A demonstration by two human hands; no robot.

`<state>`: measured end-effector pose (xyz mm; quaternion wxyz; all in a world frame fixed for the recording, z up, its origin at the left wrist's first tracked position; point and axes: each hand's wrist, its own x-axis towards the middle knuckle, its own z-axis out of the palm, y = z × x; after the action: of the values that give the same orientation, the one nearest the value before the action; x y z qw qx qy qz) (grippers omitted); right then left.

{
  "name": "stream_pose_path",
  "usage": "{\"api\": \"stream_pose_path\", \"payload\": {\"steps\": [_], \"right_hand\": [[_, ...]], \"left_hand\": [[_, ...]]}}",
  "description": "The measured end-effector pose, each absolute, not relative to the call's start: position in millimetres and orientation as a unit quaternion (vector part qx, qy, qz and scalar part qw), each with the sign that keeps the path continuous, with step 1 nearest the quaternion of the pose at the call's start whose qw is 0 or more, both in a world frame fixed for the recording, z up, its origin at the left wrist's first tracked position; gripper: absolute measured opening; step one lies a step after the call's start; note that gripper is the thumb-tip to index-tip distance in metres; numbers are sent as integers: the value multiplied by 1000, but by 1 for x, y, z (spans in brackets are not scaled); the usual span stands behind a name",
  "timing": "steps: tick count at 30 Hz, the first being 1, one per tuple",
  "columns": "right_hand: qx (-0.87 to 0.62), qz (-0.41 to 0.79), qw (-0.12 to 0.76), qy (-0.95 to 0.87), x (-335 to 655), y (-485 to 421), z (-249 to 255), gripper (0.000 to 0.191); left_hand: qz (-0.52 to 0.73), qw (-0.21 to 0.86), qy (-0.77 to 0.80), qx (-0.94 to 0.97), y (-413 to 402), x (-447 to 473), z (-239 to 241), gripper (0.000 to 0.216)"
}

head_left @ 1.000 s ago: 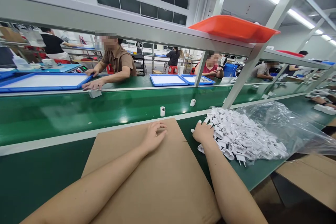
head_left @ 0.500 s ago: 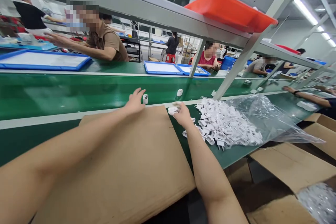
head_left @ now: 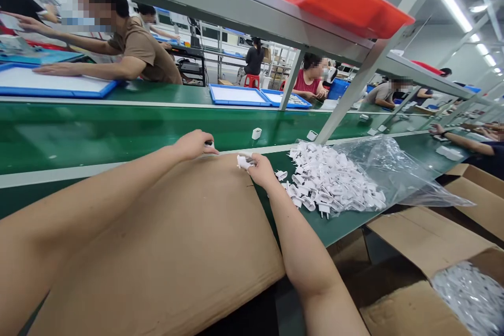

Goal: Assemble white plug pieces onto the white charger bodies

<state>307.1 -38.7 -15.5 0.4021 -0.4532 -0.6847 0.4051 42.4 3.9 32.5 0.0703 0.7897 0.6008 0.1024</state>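
My left hand is closed around a white charger housing at the edge of the green conveyor belt; the fingers hide most of the housing. Just to its right, my right hand pinches a white plug part between thumb and fingers. Both hands are over the far edge of a large cardboard sheet. Beside my right hand, a heap of white plug parts spills from a clear plastic bag onto the green table.
More white housings sit on the green belt. A slanted metal post carries a shelf with a red tray. Open cardboard boxes stand low on the right. Co-workers sit across the belt, near blue-rimmed trays.
My left hand has closed on the housing that stood on the belt. My right hand has moved slightly left with its plug part turned. The view has shifted a little.
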Motion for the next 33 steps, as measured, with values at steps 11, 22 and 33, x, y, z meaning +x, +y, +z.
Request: {"api": "stream_pose_path", "payload": {"steps": [11,22,33], "right_hand": [[-546,221,308,-747,306,-50,-15,29],[-404,93,346,-842,272,-76,-5,33],[-439,81,284,-849,262,-72,0,34]], "left_hand": [[384,338,520,684,-80,89,-36,52],[439,422,459,647,-77,88,-44,52],[381,339,497,702,-83,88,-38,34]]}}
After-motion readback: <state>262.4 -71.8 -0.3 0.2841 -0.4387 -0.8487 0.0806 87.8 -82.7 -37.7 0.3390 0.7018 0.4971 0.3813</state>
